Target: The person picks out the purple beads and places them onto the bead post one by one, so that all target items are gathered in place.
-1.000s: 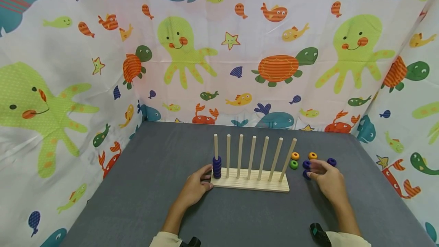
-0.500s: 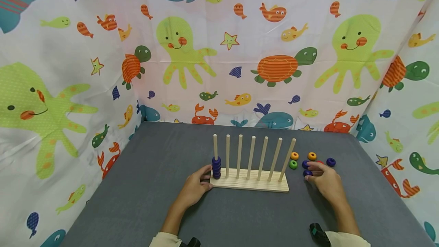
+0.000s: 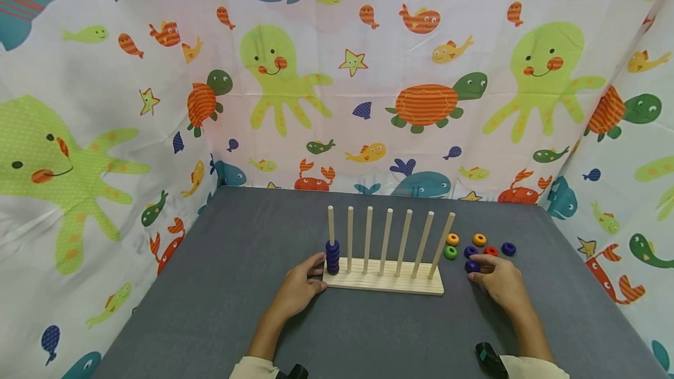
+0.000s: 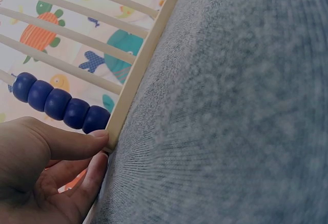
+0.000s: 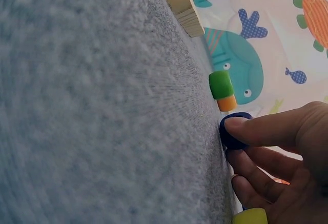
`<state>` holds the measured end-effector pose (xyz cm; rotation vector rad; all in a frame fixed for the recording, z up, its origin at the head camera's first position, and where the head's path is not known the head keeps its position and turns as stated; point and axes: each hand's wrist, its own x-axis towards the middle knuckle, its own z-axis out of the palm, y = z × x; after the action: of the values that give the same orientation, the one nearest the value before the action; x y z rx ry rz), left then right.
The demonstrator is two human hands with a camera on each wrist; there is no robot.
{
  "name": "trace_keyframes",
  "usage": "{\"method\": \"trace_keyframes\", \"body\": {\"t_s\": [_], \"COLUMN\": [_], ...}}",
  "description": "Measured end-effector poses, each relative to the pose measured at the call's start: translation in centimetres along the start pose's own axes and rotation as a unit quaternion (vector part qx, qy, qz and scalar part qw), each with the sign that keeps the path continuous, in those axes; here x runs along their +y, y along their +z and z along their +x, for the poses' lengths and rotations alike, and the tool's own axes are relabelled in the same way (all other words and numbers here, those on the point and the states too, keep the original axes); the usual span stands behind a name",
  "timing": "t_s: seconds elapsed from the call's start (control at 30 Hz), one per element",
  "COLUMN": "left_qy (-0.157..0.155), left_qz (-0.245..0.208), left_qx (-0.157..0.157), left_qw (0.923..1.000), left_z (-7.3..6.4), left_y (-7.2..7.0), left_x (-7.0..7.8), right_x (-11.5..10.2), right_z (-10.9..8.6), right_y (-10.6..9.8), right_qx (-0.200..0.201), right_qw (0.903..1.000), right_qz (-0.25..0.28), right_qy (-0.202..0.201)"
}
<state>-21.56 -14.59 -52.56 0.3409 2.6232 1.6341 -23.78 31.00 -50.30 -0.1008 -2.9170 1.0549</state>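
A wooden peg stand (image 3: 383,284) with a row of upright pegs sits on the grey table. Several dark blue beads (image 4: 57,104) are stacked on its leftmost peg. My left hand (image 3: 298,286) grips the left end of the base, thumb on one side and fingers on the other. To the right of the stand, my right hand (image 3: 500,282) pinches a blue bead (image 5: 234,131) between thumb and fingers, low at the table surface. Another blue bead (image 3: 471,252) lies just behind it, and a red bead (image 3: 491,251) shows beside the fingertips.
Around the right hand lie loose beads: a green bead (image 3: 450,252), an orange bead (image 3: 452,240), a second orange bead (image 3: 479,240) and a blue bead (image 3: 508,248). A sea-animal printed curtain (image 3: 368,45) hangs behind and along both sides of the table (image 3: 237,233).
My right hand has shifted slightly down and closed its fingertips on the near blue bead, uncovering the red bead. The left hand and the stand stay in place.
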Motion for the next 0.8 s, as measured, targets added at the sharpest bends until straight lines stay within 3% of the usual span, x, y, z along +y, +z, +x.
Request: {"method": "trace_keyframes", "body": {"t_s": [0.8], "left_qy": [0.007], "left_qz": [-0.004], "left_qx": [0.002], "left_qw": [1.0], "left_z": [0.0], "left_y": [0.1], "left_x": [0.0], "right_x": [-1.0], "right_z": [-0.4], "right_y": [0.2], "right_qx": [0.046], "right_qw": [0.9982], "right_qz": [0.03], "right_qy": [-0.024]}}
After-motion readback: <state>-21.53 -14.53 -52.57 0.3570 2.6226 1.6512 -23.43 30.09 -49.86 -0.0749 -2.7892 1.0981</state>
